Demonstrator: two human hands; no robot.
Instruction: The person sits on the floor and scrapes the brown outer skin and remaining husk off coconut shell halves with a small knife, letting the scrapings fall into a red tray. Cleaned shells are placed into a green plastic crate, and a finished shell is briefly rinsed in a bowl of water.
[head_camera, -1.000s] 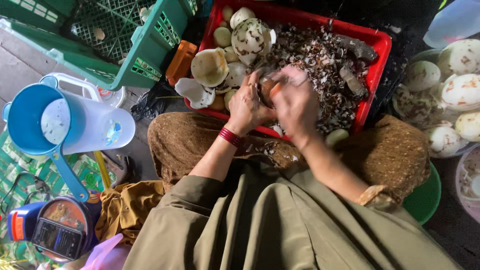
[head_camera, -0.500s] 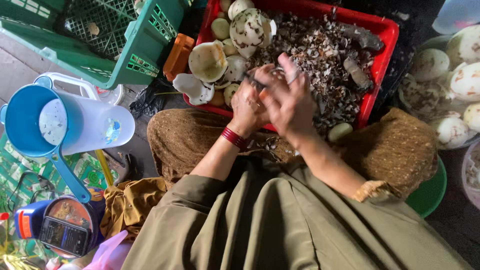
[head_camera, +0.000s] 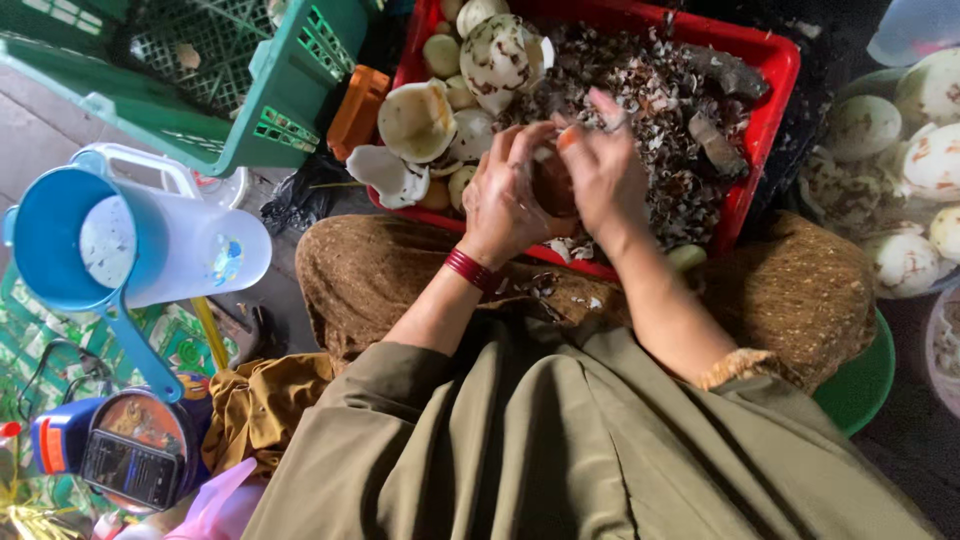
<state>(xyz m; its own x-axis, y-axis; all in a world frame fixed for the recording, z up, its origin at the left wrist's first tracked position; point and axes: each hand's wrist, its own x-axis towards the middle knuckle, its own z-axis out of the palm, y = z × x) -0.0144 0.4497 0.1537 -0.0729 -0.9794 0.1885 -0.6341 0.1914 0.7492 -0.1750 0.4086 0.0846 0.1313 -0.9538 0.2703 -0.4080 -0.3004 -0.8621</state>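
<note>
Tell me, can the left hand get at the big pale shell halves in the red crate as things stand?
Probably yes. The left hand is over the red crate's near edge, beside the pale shell halves, with nothing between; but it now holds a small brown piece.

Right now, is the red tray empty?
No, the red tray is full of brown shell scraps and pale husk pieces.
</note>
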